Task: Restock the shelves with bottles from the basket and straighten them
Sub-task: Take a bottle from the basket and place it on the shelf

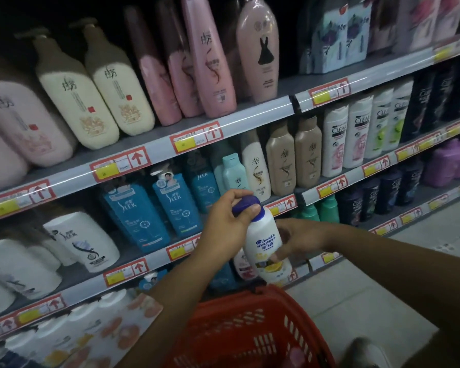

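We are holding one white bottle with a blue cap in the air, above the red basket and in front of the lower shelves, so it is out of the basket but not yet placed. Our left hand is gripping the cap end, fingers curled over the top, while our right hand is pinching the lower body, thumb on the label and the other fingers hidden behind the bottle. The bottle is tilting, cap toward the upper left.

As far as we are judging it, the restocking is mid-way at best. The shelves are already looking well filled, with blue bottles on the shelf just behind our hands and white ones to the left, several of them leaning rather than standing square, so straightening is probably still waiting. We are not seeing a matching row for this bottle; a spot may be lying low behind our arms, but that part is hidden. What else is lying in the basket we cannot tell beyond a blurred pinkish shape near its lower edge.
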Demonstrator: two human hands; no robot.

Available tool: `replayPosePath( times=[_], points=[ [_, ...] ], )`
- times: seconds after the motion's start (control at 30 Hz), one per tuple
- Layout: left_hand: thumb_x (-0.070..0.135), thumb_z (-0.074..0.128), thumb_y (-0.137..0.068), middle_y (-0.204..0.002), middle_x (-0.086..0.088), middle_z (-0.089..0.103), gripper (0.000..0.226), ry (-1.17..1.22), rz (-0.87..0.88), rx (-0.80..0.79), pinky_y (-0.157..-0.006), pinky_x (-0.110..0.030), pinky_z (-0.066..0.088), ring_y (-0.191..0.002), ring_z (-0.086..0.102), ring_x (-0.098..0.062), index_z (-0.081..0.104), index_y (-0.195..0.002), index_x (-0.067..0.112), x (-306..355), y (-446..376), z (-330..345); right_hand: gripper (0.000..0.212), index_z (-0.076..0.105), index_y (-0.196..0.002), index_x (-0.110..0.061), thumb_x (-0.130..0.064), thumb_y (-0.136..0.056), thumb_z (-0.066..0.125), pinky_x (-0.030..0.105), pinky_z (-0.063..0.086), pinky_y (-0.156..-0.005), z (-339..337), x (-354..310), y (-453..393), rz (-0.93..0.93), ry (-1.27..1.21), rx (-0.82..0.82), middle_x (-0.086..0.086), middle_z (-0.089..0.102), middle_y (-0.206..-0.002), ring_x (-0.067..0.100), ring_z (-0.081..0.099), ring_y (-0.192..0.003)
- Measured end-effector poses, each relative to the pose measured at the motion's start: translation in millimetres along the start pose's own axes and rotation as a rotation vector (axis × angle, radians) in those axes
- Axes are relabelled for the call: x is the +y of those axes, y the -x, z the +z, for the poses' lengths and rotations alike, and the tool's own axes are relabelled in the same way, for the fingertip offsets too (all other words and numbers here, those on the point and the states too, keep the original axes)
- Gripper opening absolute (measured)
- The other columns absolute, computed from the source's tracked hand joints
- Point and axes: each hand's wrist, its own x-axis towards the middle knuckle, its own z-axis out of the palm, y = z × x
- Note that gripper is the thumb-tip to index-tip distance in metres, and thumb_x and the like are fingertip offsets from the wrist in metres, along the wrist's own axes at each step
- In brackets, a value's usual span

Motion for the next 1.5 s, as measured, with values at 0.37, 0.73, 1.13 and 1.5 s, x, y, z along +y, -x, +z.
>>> replayPosePath(
  times=[0.37, 0.73, 1.13, 1.5],
  points=[
    [0.027, 0.067, -0.092, -0.12, 0.007, 0.065, 0.033, -0.504, 0.058, -0.179, -0.094, -0.034, 0.05, -0.106, 0.057, -0.01, 0.061, -0.124, 0.029, -91, -42, 73, 0.063, 0.056, -0.131, -0.017, -0.002, -0.076, 0.083, 0.015, 0.055, -0.072, -26, 72, -42, 0.063, 0.051, 0.072, -0.005, 0.068, -0.114, 0.01, 0.066, -0.1],
    [0.019, 0.067, -0.094, -0.128, 0.0, 0.068, 0.037, -0.385, 0.007, -0.122, -0.104, -0.039, 0.05, -0.117, 0.061, -0.009, 0.065, -0.131, 0.018, -178, -61, 98, 0.057, 0.06, -0.126, -0.013, -0.016, -0.075, 0.085, 0.024, 0.045, -0.087, -19, 140, -101, 0.091, 0.298, 0.23, 0.002, 0.063, -0.119, 0.016, 0.058, -0.105],
    [0.015, 0.069, -0.093, -0.128, -0.001, 0.067, 0.038, -0.372, -0.044, -0.11, -0.108, -0.034, 0.046, -0.118, 0.06, -0.014, 0.067, -0.131, 0.021, -216, -81, 95, 0.061, 0.058, -0.131, -0.017, -0.013, -0.076, 0.085, 0.031, 0.05, -0.098, -15, 154, -146, 0.159, 0.348, 0.276, 0.004, 0.065, -0.125, 0.021, 0.061, -0.114],
    [0.03, 0.058, -0.1, -0.123, -0.002, 0.067, 0.031, -0.587, -0.018, -0.073, -0.106, -0.026, 0.038, -0.121, 0.058, -0.02, 0.063, -0.129, 0.021, -221, -103, 112, 0.057, 0.045, -0.141, -0.014, -0.007, -0.09, 0.068, 0.04, 0.051, -0.1, -15, 165, -162, 0.302, 0.306, 0.34, 0.009, 0.062, -0.126, 0.026, 0.06, -0.114]
  ],
)
